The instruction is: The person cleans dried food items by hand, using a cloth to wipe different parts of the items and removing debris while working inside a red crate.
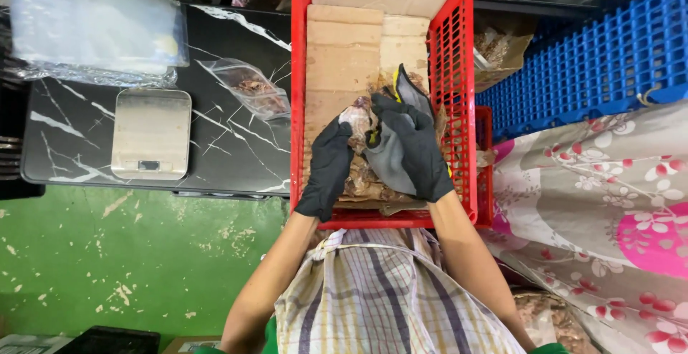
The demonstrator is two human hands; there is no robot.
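Both my hands wear black gloves and work inside a red plastic crate (462, 110) lined with brown cardboard (344, 60). My left hand (330, 164) pinches a pale, dried brownish piece (356, 119) near the crate's middle. My right hand (410, 146) grips a grey cloth or glove with a yellow edge (408, 94) that hangs over the pile. Under both hands lies a heap of dried brown flaky pieces (364, 182) at the crate's near end.
A black marble-patterned table (86, 121) at left bears a small metal scale (151, 133), a clear bag with brown pieces (251, 89) and a stack of clear bags (93, 31). Blue plastic crate (595, 60) and floral cloth (602, 211) lie right. Green floor (107, 261) below.
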